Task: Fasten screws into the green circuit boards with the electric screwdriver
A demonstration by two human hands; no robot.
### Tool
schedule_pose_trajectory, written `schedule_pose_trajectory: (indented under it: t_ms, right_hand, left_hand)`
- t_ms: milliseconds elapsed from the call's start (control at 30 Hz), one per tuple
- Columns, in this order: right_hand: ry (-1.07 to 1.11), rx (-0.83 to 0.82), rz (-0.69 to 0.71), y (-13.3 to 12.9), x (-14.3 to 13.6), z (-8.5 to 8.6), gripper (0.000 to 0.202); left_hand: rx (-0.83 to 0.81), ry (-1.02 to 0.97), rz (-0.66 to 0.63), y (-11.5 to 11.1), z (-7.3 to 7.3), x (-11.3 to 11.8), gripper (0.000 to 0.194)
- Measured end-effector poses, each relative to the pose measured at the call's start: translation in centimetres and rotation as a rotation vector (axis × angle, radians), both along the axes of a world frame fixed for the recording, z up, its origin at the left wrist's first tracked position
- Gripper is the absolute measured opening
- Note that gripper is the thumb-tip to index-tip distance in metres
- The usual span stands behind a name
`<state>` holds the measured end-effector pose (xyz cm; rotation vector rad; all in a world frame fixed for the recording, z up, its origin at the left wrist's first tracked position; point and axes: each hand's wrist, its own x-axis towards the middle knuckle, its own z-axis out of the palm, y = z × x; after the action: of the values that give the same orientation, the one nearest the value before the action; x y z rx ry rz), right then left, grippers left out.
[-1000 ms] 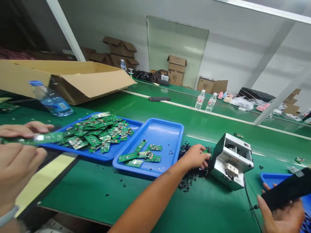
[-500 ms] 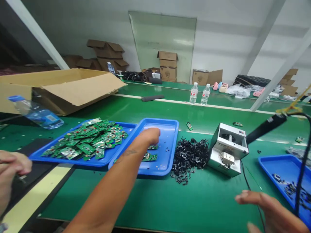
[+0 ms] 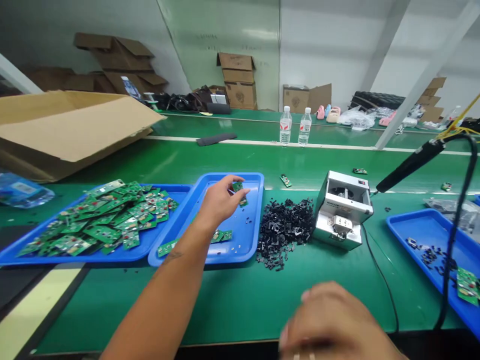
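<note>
My left hand [image 3: 221,200] reaches over the middle blue tray [image 3: 249,257], with thumb and fingers bent around a small green circuit board [image 3: 237,187]. More circuit boards [image 3: 222,236] lie in that tray below my forearm, which covers part of it. My right hand [image 3: 330,320] is above the bench's front edge, smeared by motion, its fingers curled downward. Whether it holds anything is unclear. Between the hands and the machine lies a heap of small black parts [image 3: 283,230].
A blue tray [image 3: 138,257] piled with circuit boards stands left. The white-and-silver machine [image 3: 343,210] sits right of centre, with a black-handled tool [image 3: 410,165] hanging beside it. Another blue tray [image 3: 408,220] holds black parts and a board. Behind are two water bottles [image 3: 285,125] and a cardboard box [image 3: 75,130].
My left hand has gone from a closed fist low in the tray to its far side, with a board showing between the fingers. My right hand has moved left. Another person's hand has left view.
</note>
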<state>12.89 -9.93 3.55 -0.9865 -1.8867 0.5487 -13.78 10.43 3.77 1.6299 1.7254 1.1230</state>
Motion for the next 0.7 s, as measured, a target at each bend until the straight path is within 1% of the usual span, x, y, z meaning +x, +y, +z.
schedule_pose_trajectory:
  t_ms: [33,67,100,167,200,267,300,367,500,600,700]
  right_hand:
    - [-0.078,-0.007,0.029,1.1,0.3,-0.5,0.024]
    - [-0.151,-0.033,0.006,2.2,0.6,-1.2,0.024]
    - [-0.21,-0.081,-0.075,3.2,0.7,-2.1,0.022]
    - [-0.322,-0.231,-0.233,4.9,0.6,-4.2,0.019]
    - [-0.367,-0.305,-0.299,5.5,0.3,-5.2,0.02]
    - [-0.449,-0.414,-0.399,6.5,-0.5,-6.7,0.023]
    - [-0.485,-0.446,-0.435,6.9,-1.1,-7.1,0.024]
    - [-0.547,-0.477,-0.488,7.3,-2.2,-7.4,0.023]
    - [-0.602,-0.486,-0.552,7.7,-3.5,-7.6,0.019]
    - [-0.603,-0.477,-0.556,7.8,-3.7,-8.1,0.019]
    - [-0.614,-0.444,-0.552,7.7,-3.7,-8.8,0.026]
  left_hand:
    - [0.019,-0.114,-0.03,-0.1,0.1,1.0,0.027]
    - [0.017,-0.276,-0.072,-0.4,0.1,2.2,0.028]
    - [0.008,-0.455,-0.1,-0.8,0.0,3.5,0.033]
    - [-0.075,-0.775,-0.185,-1.9,-0.6,6.2,0.045]
    - [-0.118,-0.9,-0.212,-2.4,-1.0,7.5,0.049]
    - [-0.226,-1.064,-0.275,-3.4,-2.1,9.6,0.048]
    - [-0.274,-1.11,-0.295,-3.8,-2.7,10.3,0.046]
    - [-0.358,-1.13,-0.339,-4.6,-3.7,11.3,0.044]
    - [-0.404,-1.071,-0.419,-5.4,-5.2,11.5,0.042]
    - [-0.43,-1.114,-0.439,-5.7,-5.6,11.4,0.046]
    - [-0.482,-1.161,-0.472,-6.0,-5.5,11.3,0.053]
